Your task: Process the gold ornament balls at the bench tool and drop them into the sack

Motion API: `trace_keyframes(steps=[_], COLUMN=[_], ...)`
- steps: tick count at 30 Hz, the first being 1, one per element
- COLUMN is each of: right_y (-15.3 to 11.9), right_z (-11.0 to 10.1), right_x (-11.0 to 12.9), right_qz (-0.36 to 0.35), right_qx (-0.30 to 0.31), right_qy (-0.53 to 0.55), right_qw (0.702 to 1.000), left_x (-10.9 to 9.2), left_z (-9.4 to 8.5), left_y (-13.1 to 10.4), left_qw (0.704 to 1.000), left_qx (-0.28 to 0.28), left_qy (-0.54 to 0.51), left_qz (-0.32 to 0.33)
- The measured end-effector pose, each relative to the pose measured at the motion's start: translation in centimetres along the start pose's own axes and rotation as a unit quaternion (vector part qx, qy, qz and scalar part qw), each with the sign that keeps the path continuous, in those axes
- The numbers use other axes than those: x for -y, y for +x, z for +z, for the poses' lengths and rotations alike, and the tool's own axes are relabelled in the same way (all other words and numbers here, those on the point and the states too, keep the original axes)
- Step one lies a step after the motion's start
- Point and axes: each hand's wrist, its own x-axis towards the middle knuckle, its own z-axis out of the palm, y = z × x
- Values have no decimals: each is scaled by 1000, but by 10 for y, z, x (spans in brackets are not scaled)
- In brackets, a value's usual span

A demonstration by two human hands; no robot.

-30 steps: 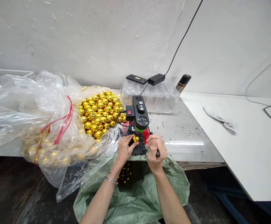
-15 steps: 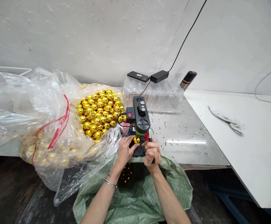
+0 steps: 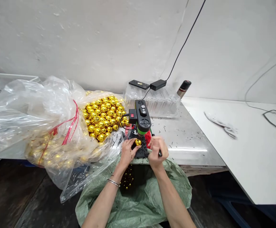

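One gold ball (image 3: 138, 142), left hand (image 3: 127, 151), no legible writing

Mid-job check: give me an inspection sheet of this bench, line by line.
Surface: grey bench strewn with small dark shavings.
Job's things: gold ball under the small drill press; clear bag of gold balls on its left; green sack below the bench edge.
Clutter: spray can, clear trays, white rag.
Hands: left hand steadies the ball; right hand grips the lever.
Cables: black cord up the wall.
Surroundings: white wall, white basket.
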Motion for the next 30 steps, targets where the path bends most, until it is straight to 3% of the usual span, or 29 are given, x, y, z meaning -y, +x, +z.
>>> trace_keyframes(steps=[4, 10, 12, 15, 18, 25, 30], right_y=[29, 22, 15, 10, 9, 8, 6], right_z=[0, -3, -2, -1, -1, 0, 0], right_x=[25, 23, 20, 17, 16, 15, 13], right_qz=[92, 85, 80, 71, 67, 63, 52], right_qx=[24, 22, 16, 9, 6, -10, -9], right_qy=[6, 23, 28, 29, 24, 29, 29], right_qw=[996, 996, 996, 997, 997, 998, 998], left_x=[-8, -23, -25, -22, -10, 10, 20], left_z=[-6, -36, -52, -78, -97, -97, -99], left_y=[-14, -49, -43, -21, 1, 19, 19], left_qw=[1000, 997, 993, 972, 945, 912, 950], left_qx=[-22, -37, -82, -157, -161, -74, -108], left_qy=[-17, 18, 64, 173, 265, 372, 276], left_qz=[-4, 66, 61, -17, -105, -158, -93])
